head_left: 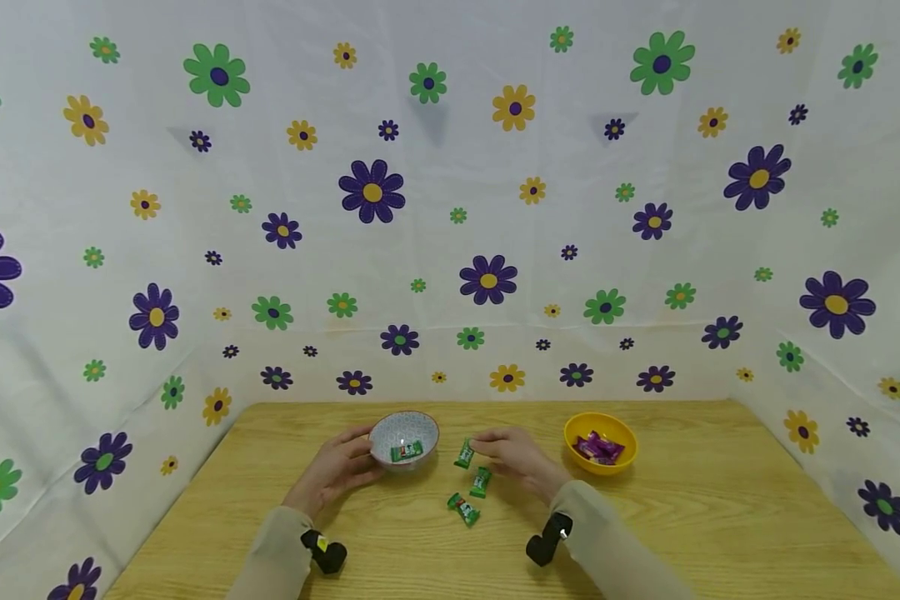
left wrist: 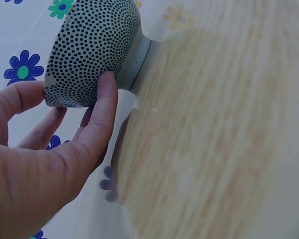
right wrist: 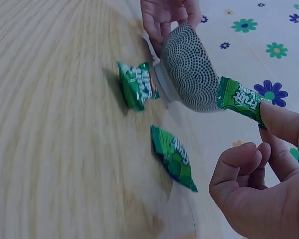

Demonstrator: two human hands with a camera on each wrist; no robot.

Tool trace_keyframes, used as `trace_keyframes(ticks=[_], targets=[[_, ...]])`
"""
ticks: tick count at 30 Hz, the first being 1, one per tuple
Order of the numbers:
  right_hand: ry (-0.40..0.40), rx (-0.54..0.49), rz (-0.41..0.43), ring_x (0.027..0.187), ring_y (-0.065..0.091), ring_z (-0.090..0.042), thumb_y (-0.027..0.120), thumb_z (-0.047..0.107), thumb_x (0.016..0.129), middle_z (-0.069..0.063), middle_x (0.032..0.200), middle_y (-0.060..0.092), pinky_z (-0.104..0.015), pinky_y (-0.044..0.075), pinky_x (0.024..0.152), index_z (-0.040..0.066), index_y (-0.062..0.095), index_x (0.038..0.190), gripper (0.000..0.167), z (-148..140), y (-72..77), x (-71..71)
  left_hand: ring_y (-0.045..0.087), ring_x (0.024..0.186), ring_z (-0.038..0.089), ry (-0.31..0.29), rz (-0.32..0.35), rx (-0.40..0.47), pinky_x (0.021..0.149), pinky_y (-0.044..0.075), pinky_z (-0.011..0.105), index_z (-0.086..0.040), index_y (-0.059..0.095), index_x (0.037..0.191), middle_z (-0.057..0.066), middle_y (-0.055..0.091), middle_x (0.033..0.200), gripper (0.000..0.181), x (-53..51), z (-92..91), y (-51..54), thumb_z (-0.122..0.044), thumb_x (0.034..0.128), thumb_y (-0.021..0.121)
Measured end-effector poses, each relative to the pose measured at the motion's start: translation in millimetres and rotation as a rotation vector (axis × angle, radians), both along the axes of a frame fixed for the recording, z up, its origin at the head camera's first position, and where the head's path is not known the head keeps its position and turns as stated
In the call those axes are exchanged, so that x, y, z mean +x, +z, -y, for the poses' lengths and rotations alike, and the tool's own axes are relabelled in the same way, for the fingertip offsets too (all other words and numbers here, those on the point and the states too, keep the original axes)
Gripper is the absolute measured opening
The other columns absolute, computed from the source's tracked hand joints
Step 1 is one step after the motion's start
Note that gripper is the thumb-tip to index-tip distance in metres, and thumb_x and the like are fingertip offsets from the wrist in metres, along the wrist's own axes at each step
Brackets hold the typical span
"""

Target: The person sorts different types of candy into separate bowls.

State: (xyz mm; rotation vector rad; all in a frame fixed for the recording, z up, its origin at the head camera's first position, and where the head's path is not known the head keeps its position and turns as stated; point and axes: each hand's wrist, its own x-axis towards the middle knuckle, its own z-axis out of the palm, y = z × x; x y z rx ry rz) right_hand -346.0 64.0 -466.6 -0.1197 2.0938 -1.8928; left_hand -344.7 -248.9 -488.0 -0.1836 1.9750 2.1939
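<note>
My left hand (head_left: 337,467) holds the side of a speckled bowl (head_left: 401,427), with the thumb and fingers spread against its dotted outer wall (left wrist: 92,47). Inside that bowl lies a green-wrapped candy (head_left: 407,452). Just right of the bowl, my right hand (head_left: 521,457) pinches another green candy (right wrist: 240,98) by one end between thumb and finger, above the table. Two more green candies lie on the wood, one (head_left: 481,482) below the right hand and one (head_left: 463,509) nearer the front.
A yellow bowl (head_left: 603,469) with several purple-wrapped candies (head_left: 600,447) stands right of the right hand. The wooden table (head_left: 720,500) is bordered at the back and sides by a white flowered cloth (head_left: 450,250). Each wrist wears a small black camera.
</note>
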Motion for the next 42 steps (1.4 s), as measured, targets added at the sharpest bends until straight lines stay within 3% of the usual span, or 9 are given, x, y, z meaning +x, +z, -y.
trace_keyframes(ticks=[8, 17, 30, 37, 42], targets=[[0.048, -0.056, -0.024, 0.108, 0.052, -0.025, 0.066, 0.021, 0.094, -0.012, 0.13, 0.057, -0.03, 0.047, 0.077, 0.0, 0.064, 0.122, 0.036, 20, 5.0, -2.6, 0.064, 0.105, 0.026, 0.007, 0.008, 0.002, 0.087, 0.056, 0.043, -0.01, 0.044, 0.146, 0.019, 0.055, 0.132, 0.047, 1.2, -1.6, 3.1, -0.014, 0.0996, 0.053], [0.073, -0.117, -0.052, 0.106, 0.051, -0.023, 0.065, 0.02, 0.095, -0.011, 0.125, 0.058, -0.027, 0.045, 0.071, -0.002, 0.064, 0.121, 0.034, 39, 11.0, -5.5, 0.065, 0.105, 0.025, 0.003, 0.007, 0.002, 0.087, 0.056, 0.043, -0.009, 0.043, 0.147, 0.018, 0.056, 0.132, 0.048, 0.6, -1.9, 3.8, -0.015, 0.0998, 0.052], [-0.033, -0.141, -0.042, 0.093, 0.051, -0.019, 0.067, 0.017, 0.093, -0.008, 0.116, 0.064, -0.026, 0.04, 0.065, 0.0, 0.069, 0.115, 0.028, 75, 10.7, -4.2, 0.064, 0.105, 0.025, -0.002, 0.006, 0.005, 0.086, 0.056, 0.042, -0.009, 0.042, 0.147, 0.019, 0.054, 0.131, 0.05, 2.2, -0.5, 1.8, -0.015, 0.0985, 0.053], [-0.1, -0.136, -0.046, 0.076, 0.042, -0.015, 0.068, 0.014, 0.091, -0.013, 0.126, 0.061, -0.027, 0.034, 0.059, 0.001, 0.071, 0.111, 0.024, 87, 6.3, -2.7, 0.064, 0.106, 0.025, -0.005, 0.007, 0.011, 0.086, 0.056, 0.042, -0.009, 0.043, 0.147, 0.016, 0.057, 0.128, 0.05, 0.4, 0.5, -0.4, -0.016, 0.0983, 0.054], [-0.094, -0.12, -0.051, 0.055, 0.03, -0.01, 0.066, 0.014, 0.093, -0.016, 0.129, 0.061, -0.027, 0.03, 0.054, 0.0, 0.07, 0.116, 0.027, 86, 3.1, -1.6, 0.062, 0.108, 0.025, -0.02, 0.003, 0.02, 0.088, 0.055, 0.042, -0.008, 0.039, 0.149, 0.016, 0.054, 0.132, 0.052, -0.1, 1.1, -0.2, -0.015, 0.0994, 0.053]])
